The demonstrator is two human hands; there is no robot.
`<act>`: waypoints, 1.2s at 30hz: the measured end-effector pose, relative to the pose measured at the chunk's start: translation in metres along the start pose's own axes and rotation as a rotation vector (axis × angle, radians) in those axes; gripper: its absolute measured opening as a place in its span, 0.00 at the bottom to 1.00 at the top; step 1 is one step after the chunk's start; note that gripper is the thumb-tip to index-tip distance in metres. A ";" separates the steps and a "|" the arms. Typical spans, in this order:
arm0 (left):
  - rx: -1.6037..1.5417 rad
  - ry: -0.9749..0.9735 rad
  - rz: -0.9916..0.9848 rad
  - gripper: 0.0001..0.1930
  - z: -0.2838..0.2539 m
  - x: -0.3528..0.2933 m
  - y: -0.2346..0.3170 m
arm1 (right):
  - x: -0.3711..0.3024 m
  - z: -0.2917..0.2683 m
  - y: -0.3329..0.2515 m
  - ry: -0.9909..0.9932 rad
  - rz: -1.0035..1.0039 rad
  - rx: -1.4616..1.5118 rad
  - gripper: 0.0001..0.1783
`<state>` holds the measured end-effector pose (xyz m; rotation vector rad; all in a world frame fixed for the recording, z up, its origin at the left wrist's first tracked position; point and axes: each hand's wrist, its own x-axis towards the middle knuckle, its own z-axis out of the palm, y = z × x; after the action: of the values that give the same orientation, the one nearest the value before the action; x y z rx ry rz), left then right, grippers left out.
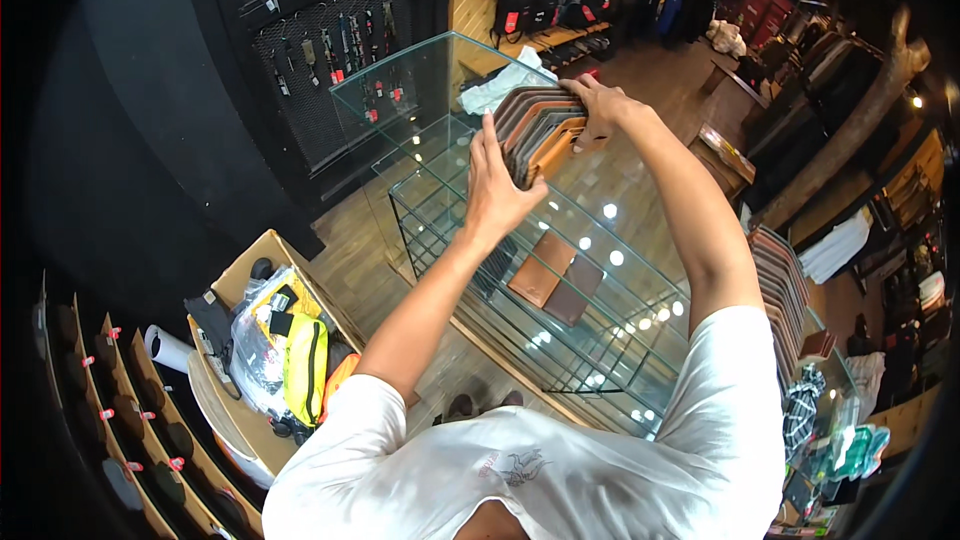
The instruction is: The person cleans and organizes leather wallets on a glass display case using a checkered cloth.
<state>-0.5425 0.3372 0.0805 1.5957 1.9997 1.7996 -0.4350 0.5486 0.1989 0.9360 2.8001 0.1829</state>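
A row of leather wallets (545, 112) in brown, grey and tan stands on the top of the glass display case (430, 60). My left hand (490, 190) grips the near left side of the row, thumb at the front end and fingers stretched along the side. Over the far right end curls my right hand (603, 110), its fingers bent down against the wallets. The row is held between both hands. Through the glass, nearer to me, a tan wallet (541, 268) and a dark brown wallet (573, 290) lie side by side.
A white cloth (508, 80) lies behind the wallets. Another long row of brown wallets (778, 280) stands beyond my right elbow. At left, a cardboard box (255, 258) holds bags and a yellow pouch (304, 360), near slanted racks of caps (150, 420). Keychains (350, 45) hang on the dark wall.
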 end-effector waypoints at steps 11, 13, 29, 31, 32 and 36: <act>-0.231 -0.316 -0.052 0.66 -0.028 0.063 -0.074 | -0.022 0.031 -0.002 0.083 -0.036 0.451 0.61; -0.237 -0.335 -0.051 0.66 -0.025 0.067 -0.076 | -0.030 0.034 -0.003 0.095 -0.024 0.464 0.60; -0.900 -0.218 -0.024 0.60 -0.003 0.027 -0.040 | -0.129 0.042 -0.056 0.302 0.357 0.662 0.52; -0.829 0.110 0.086 0.64 0.005 0.012 -0.022 | -0.150 0.031 -0.073 0.372 0.421 0.804 0.52; -0.907 0.143 -0.008 0.64 0.005 -0.003 0.006 | -0.158 0.034 -0.065 0.394 0.437 0.866 0.53; -1.273 -0.011 -0.136 0.47 0.030 -0.044 0.008 | -0.193 0.013 -0.115 0.438 0.447 0.927 0.50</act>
<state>-0.4989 0.3286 0.0512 0.9532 0.5269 2.1725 -0.3480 0.3415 0.1921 1.8938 2.9808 -1.0617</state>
